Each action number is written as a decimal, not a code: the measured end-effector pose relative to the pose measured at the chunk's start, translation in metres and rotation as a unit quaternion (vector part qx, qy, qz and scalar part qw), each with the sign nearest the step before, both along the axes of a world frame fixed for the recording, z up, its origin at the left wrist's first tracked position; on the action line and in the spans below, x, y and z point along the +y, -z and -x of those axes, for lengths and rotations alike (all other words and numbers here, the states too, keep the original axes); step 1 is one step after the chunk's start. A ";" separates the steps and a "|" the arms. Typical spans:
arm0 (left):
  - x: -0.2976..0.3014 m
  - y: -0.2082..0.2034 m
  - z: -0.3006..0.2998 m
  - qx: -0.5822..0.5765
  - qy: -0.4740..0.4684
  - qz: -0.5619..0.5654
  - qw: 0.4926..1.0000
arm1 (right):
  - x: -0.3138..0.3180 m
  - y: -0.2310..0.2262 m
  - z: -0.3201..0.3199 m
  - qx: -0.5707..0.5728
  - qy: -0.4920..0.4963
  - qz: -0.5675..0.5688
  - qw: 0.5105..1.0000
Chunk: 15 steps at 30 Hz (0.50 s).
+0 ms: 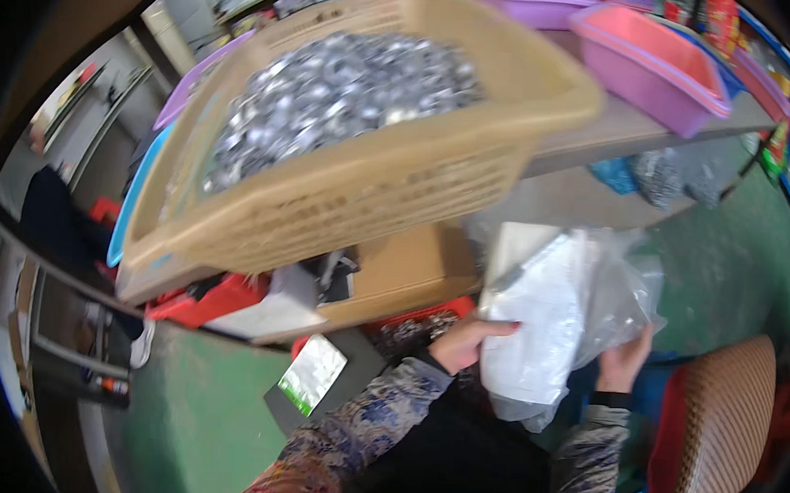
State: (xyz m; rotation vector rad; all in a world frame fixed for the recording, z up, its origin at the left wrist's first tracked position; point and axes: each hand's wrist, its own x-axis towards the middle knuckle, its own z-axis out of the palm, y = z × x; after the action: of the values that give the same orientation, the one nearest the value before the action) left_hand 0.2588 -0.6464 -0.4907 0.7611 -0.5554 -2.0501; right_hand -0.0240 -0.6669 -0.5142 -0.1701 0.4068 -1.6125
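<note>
A clear plastic bag (619, 294) with a white, flat bundle (536, 320) in or against it is held up between my two hands, in front of my lap. My left hand (463, 345) grips its left edge, with the thumb laid over the white face. On the other side, my right hand (626, 359) holds the crumpled clear part from below, its fingers partly hidden by the plastic. Whether the white bundle is paper or stacked plastic, I cannot tell. A silver and green pouch (313, 374) lies on a dark grey surface left of my left forearm.
A large tan basket (353, 198) full of small shiny metal parts (333, 91) juts over the table edge. Pink and purple tubs (646, 67) stand behind it. Below are a cardboard box (416, 271) and red bins. A woven-backed chair (721, 434) is at right.
</note>
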 end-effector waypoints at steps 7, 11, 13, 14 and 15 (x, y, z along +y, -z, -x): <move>-0.011 0.009 0.006 -0.132 -0.190 0.046 0.972 | 0.007 -0.014 -0.049 0.357 -0.095 0.068 0.927; -0.023 0.002 0.048 -0.633 -0.147 0.188 0.737 | 0.032 -0.014 -0.125 0.417 -0.109 0.005 0.902; -0.015 -0.006 0.068 -0.647 -0.143 0.339 0.668 | 0.034 -0.023 -0.122 0.338 -0.112 0.029 0.934; -0.011 -0.011 0.079 -0.630 -0.139 0.419 0.639 | 0.031 -0.019 -0.107 0.312 -0.119 0.019 0.942; -0.002 0.003 0.084 -0.621 -0.087 0.490 0.605 | 0.028 -0.017 -0.097 0.279 -0.077 -0.024 0.957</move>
State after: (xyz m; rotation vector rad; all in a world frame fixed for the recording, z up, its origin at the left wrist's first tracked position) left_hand 0.1749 -0.6486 -0.4934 1.3107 -2.0192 -0.4182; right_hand 0.0725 -0.6390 -0.4969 -0.6129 0.8439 -1.3825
